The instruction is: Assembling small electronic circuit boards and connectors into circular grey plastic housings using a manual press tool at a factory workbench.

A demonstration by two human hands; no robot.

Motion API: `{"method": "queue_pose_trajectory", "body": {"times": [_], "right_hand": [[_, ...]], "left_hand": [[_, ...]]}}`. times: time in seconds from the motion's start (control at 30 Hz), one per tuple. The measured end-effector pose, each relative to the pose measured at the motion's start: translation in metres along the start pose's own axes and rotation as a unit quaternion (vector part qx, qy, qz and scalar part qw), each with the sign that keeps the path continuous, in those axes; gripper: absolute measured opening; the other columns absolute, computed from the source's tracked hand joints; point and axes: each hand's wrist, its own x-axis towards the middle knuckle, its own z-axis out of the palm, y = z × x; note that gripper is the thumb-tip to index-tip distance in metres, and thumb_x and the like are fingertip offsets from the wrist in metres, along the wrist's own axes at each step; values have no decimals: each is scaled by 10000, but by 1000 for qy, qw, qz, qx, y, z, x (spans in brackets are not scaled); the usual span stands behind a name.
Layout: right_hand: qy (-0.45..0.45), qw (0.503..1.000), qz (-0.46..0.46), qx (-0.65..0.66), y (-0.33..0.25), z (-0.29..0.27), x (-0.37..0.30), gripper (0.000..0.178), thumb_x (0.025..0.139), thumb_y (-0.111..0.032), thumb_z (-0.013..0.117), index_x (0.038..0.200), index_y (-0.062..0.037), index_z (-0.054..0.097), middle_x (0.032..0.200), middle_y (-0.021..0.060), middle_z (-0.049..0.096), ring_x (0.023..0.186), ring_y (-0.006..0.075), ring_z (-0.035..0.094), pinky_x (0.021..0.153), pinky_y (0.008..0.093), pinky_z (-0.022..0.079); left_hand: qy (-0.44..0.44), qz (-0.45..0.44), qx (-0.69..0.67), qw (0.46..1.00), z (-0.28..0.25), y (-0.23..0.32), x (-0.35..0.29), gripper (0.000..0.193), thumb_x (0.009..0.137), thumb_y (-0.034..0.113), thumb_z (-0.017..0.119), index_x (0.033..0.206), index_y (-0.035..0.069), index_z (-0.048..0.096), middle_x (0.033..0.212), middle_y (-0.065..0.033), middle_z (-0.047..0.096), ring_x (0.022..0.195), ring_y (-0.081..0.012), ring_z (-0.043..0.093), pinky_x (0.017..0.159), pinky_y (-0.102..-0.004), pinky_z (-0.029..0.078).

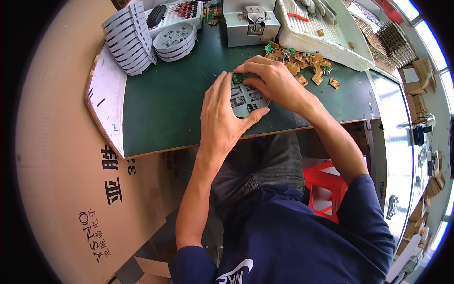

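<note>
A round grey plastic housing with several moulded slots lies on the green bench top, near its front edge. My left hand is wrapped along its left and near side, thumb stretched across the near rim. At the far rim of the housing sits a small green circuit board. Over it bends my right hand, its fingertips closed at the board's right side and far edge. The fingers partly cover the board, so whether it is fully seated cannot be told.
Loose small tan and green circuit boards lie heaped right of my right hand. Behind them are a foam tray and a metal box. Stacked grey housings and a shorter stack stand at the back left, beside a white side board.
</note>
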Motion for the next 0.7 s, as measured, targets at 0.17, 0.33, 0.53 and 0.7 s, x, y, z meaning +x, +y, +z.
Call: {"method": "queue_pose_trajectory", "body": {"times": [0.17, 0.33, 0.53, 0.7], "right_hand": [[-10, 1000, -15, -5, 1, -4, 1, 319, 893, -71, 731, 1209, -37, 709, 1184, 156, 706, 1075, 365, 684, 935, 430, 555], [10, 1000, -24, 2, 3, -2, -13, 255, 935, -86, 698, 1179, -12, 712, 1255, 162, 705, 1064, 379, 703, 950, 431, 561], [21, 997, -50, -60, 3, -17, -6, 286, 968, -125, 679, 1239, -37, 697, 1351, 164, 662, 1263, 366, 615, 1046, 428, 520], [256, 938, -54, 230, -20, -72, 67, 544, 987, -232, 723, 1443, -7, 529, 1184, 172, 701, 1100, 207, 689, 910, 337, 560]], "left_hand": [[-17, 8, 45, 999, 1, 4, 1, 926, 771, 545, 854, 1379, -89, 560, 1467, -259, 519, 1307, -412, 537, 1079, -487, 470], [-21, 46, 100, 994, 3, 1, 0, 959, 798, 664, 767, 1336, -109, 587, 1467, -271, 503, 1277, -410, 546, 1059, -485, 478], [-10, 55, 130, 990, 4, 1, -3, 947, 797, 654, 772, 1342, -97, 585, 1473, -272, 497, 1290, -413, 531, 1067, -495, 465], [-17, 45, 119, 992, 4, 4, -1, 888, 806, 561, 810, 1388, -57, 550, 1498, -258, 471, 1324, -421, 502, 1104, -499, 431]]}}
